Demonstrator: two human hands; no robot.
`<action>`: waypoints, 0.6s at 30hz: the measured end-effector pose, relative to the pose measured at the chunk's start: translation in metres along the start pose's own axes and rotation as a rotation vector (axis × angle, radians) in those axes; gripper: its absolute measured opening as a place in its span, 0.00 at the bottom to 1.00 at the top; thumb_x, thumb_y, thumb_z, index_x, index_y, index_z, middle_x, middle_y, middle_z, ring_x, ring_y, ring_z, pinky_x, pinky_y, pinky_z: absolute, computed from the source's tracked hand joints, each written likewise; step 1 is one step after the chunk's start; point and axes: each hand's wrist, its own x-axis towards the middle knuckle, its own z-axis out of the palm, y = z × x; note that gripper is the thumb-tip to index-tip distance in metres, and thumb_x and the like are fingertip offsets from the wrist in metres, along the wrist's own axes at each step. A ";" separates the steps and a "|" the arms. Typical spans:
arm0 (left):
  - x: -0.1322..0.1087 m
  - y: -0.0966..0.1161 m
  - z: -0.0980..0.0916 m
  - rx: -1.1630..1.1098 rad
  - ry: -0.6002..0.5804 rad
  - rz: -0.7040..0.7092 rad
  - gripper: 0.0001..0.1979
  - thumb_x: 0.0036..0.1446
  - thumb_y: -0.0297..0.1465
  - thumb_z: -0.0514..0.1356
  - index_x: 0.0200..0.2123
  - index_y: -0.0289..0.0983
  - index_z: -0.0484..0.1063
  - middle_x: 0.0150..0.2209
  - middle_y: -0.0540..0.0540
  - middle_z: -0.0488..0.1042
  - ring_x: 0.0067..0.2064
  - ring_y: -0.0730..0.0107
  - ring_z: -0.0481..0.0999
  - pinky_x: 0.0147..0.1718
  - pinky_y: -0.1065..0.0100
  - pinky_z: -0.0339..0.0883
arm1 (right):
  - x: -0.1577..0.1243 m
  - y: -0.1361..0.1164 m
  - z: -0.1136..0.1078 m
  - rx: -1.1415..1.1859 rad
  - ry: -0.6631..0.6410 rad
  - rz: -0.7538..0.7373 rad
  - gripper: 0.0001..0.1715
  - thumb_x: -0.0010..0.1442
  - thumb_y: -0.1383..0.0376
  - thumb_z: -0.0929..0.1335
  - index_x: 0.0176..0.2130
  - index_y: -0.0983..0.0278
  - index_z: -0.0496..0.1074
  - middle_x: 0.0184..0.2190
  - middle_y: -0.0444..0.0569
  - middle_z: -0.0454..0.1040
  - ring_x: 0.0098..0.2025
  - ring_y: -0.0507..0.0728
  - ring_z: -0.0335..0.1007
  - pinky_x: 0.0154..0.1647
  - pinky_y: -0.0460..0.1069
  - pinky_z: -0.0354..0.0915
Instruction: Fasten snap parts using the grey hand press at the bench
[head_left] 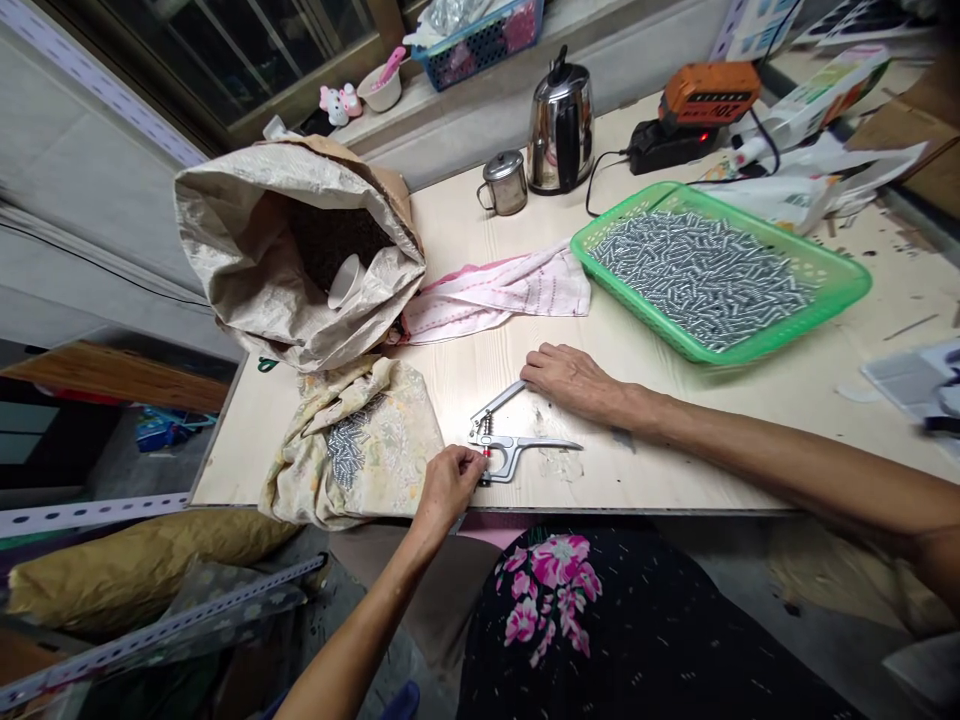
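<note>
A pair of silver hand pliers (514, 447) with a coil spring and a small red part lies near the table's front edge, its two handles spread wide. My right hand (574, 382) has its fingers curled over the end of the upper handle. At the jaw end, my left hand (452, 482) is pinched beside the red part; whatever sits between its fingertips is too small to make out. Left of that hand, a pile of small metal pins (346, 448) rests on a yellowish patterned cloth (405, 400).
A green basket (705, 352) full of similar metal pins stands at the right. An open woven sack (247, 290) with a white cup (346, 281) inside is at the left. Behind are a pink-and-white towel (517, 290), a metal mug (505, 185), a kettle (559, 125) and a battery on a charger (660, 150).
</note>
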 end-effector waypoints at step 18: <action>-0.016 0.008 0.012 0.187 0.229 0.190 0.09 0.61 0.35 0.60 0.39 0.35 0.76 0.37 0.42 0.76 0.40 0.61 0.76 0.41 0.62 0.71 | -0.041 -0.029 -0.012 0.271 -0.003 -0.121 0.38 0.62 0.59 0.69 0.65 0.71 0.56 0.49 0.62 0.70 0.49 0.66 0.64 0.50 0.62 0.65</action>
